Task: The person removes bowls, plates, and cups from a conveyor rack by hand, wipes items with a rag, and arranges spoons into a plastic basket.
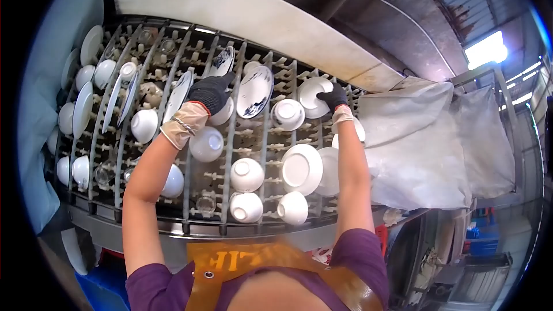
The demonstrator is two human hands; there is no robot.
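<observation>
My left hand, in a dark knit glove over a pale cuff, is closed at the lower edge of a small blue-patterned plate. Part of a white bowl shows just below that hand. My right hand, gloved alike, grips the right rim of a white plate, with the thumb over its face. Between the hands a larger oval-looking patterned plate leans in the rack, and an upturned white bowl sits near the right hand. Some fingers are hidden on both hands.
Rows of pegs and bars form a wide dish conveyor holding several more bowls, plates and glasses. A pale metal panel borders its far side. Translucent plastic sheeting hangs at the right, and a bluish curtain at the left.
</observation>
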